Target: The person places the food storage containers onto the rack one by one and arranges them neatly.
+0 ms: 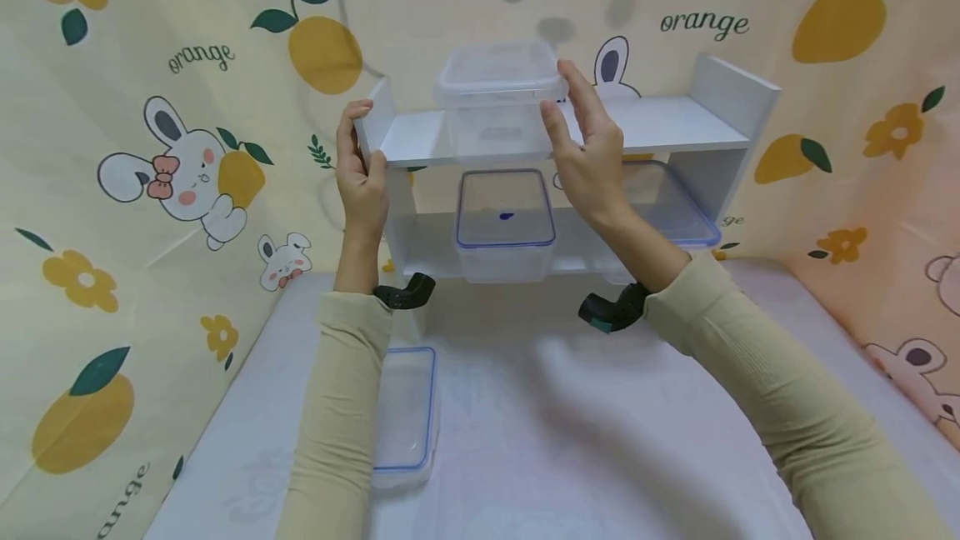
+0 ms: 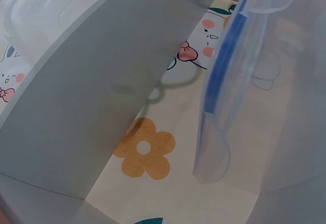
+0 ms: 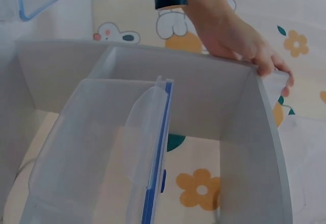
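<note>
A white two-tier shelf [image 1: 678,122] stands against the back wall. My left hand [image 1: 362,190] grips the upright panel at its left end, fingers bent round the edge; the right wrist view also shows this left hand [image 3: 239,40] at the shelf's corner. On the top board sits a clear lidded container [image 1: 498,127], its front overhanging the board's front edge. My right hand [image 1: 592,152] is at this container's right side, thumb toward the front and fairly straight fingers against the lid's edge. In the left wrist view the top container [image 2: 46,15] appears beyond the board.
A clear container with a blue-sealed lid [image 1: 506,223] sits mid-shelf below. Another blue-rimmed container [image 1: 675,202] stands at the right, partly behind my right forearm. On the white tabletop [image 1: 525,440], a flat blue-rimmed container [image 1: 405,415] lies partly under my left sleeve.
</note>
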Available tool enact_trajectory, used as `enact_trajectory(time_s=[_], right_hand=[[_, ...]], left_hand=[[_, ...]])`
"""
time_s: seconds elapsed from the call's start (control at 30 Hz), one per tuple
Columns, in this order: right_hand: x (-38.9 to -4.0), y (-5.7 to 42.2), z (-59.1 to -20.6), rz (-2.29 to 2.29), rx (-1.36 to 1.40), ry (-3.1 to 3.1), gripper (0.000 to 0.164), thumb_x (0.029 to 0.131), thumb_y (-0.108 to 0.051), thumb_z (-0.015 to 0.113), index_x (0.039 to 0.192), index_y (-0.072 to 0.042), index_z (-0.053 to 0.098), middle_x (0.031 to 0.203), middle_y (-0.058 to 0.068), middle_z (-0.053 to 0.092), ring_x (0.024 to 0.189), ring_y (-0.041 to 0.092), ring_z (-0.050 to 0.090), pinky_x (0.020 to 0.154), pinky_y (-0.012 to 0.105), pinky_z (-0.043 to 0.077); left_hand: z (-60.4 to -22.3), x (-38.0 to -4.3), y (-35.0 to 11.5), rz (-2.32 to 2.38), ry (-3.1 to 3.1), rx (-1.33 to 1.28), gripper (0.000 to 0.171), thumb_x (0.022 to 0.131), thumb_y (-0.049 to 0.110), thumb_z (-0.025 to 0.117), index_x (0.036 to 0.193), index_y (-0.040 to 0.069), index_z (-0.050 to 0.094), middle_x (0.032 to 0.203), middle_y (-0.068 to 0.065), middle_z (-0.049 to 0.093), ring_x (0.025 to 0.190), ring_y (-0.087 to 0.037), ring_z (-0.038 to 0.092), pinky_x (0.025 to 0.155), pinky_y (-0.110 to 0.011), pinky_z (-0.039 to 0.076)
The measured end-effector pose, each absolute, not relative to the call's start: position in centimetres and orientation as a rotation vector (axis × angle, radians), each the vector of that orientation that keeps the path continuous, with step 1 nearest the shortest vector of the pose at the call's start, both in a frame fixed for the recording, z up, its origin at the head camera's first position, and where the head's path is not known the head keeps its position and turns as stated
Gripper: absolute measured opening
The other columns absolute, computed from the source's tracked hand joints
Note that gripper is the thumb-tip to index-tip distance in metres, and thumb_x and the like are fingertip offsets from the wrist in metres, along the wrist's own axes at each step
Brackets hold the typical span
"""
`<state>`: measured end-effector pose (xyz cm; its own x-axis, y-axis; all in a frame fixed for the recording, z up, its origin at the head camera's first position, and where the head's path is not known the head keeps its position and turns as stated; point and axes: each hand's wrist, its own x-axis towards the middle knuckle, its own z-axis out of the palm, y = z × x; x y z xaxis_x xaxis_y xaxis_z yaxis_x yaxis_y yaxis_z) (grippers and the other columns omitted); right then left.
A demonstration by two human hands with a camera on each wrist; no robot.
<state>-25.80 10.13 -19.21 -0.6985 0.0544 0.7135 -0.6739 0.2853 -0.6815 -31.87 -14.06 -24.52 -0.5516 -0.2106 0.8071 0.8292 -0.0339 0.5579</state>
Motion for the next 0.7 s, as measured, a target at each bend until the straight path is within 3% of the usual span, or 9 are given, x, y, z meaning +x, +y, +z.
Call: enact_trajectory(time_s=[0.13,0.4,0.7], right_hand=[[-25.7,10.3,-19.3,1.400,0.543,-1.934,0.050,0.099,-0.018,0.050,0.146,-0.006,0.039,0.154,0.004,0.040,0.146,0.011,0.032,0.119,0.026,0.028],[-24.4,11.0,-19.6,1.440,0.528,-1.811,0.046,0.098,-0.014,0.049,0.141,0.001,0.044,0.146,0.013,0.050,0.136,0.019,0.048,0.116,0.026,0.034],[-22.8,11.4,-20.7,1.508,0.553,-1.803,0.041,0.099,-0.009,0.045,0.138,0.002,0.046,0.144,0.015,0.051,0.136,0.019,0.048,0.116,0.033,0.035]], left_hand=[[-24.5,-31.8,-14.0,-1.690,-1.471,-0.690,0.049,0.082,-0.015,0.032,0.129,-0.005,0.040,0.140,-0.013,0.042,0.131,-0.010,0.038,0.108,-0.031,0.032],[-24.5,-31.9,-13.9,-1.690,-1.489,-0.658,0.049,0.082,-0.015,0.031,0.129,-0.004,0.041,0.140,-0.011,0.043,0.131,-0.008,0.038,0.109,-0.028,0.031],[-24.4,-31.8,-13.9,-1.690,-1.509,-0.633,0.050,0.082,-0.014,0.031,0.130,-0.002,0.042,0.140,-0.008,0.043,0.131,-0.011,0.038,0.110,-0.030,0.032]])
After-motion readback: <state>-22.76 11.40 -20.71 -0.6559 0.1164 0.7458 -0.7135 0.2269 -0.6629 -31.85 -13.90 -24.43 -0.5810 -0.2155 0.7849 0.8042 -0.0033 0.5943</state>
